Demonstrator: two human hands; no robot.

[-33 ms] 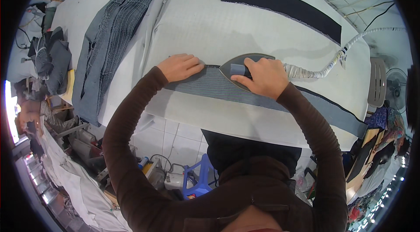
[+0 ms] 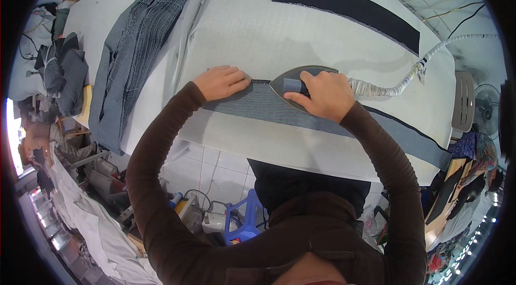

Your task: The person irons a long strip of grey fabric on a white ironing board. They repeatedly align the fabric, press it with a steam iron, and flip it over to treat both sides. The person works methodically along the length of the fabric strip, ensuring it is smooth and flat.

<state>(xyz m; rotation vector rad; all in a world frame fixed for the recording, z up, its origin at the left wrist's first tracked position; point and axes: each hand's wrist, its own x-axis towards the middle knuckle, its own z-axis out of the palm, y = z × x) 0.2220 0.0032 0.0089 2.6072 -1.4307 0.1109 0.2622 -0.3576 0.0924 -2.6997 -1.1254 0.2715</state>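
Note:
A long grey fabric strip [image 2: 258,105] with a dark upper edge lies across the near part of the white padded table [image 2: 242,43]. On its left end rests my left hand [image 2: 222,82], fingers curled together and closed on the folded edge. My right hand [image 2: 328,94] is wrapped round the handle of an iron [image 2: 293,86]. The iron lies flat on the strip, its pointed tip toward my left hand and a short gap between them. From its back, a wrapped hose [image 2: 376,90] runs off to the right. My right hand and forearm hide part of the strip.
A thick stack of grey fabric pieces [image 2: 142,32] drapes over the table's left side. Toward the far right lies a black fabric piece [image 2: 344,8]. A blue plastic stool [image 2: 247,218] stands below the near edge. Bundled cloth [image 2: 67,72] hangs at the left; a fan [image 2: 486,105] is at the right.

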